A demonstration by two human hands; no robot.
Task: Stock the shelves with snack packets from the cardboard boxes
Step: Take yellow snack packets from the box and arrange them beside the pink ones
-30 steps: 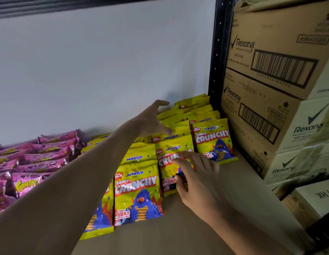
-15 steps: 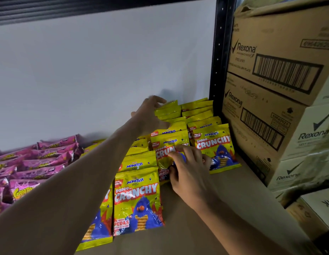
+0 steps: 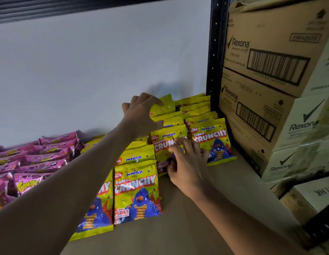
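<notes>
Yellow packets (image 3: 136,190) stand in rows on brown shelf (image 3: 196,227), rightmost row just beside black upright (image 3: 215,52). Left grip (image 3: 141,115) reaches to back, fingers curled over top of rear packet (image 3: 164,104), thumb beneath. Right grip (image 3: 187,162) clasps front packet (image 3: 164,144) of middle row, thumb at lower edge. Pink packets (image 3: 40,159) lie left. Rexona cardboard boxes (image 3: 261,70) stacked right.

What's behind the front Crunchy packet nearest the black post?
Behind that packet, more yellow packets overlap back toward the white wall; only their top strips show, their fronts are covered.
</notes>
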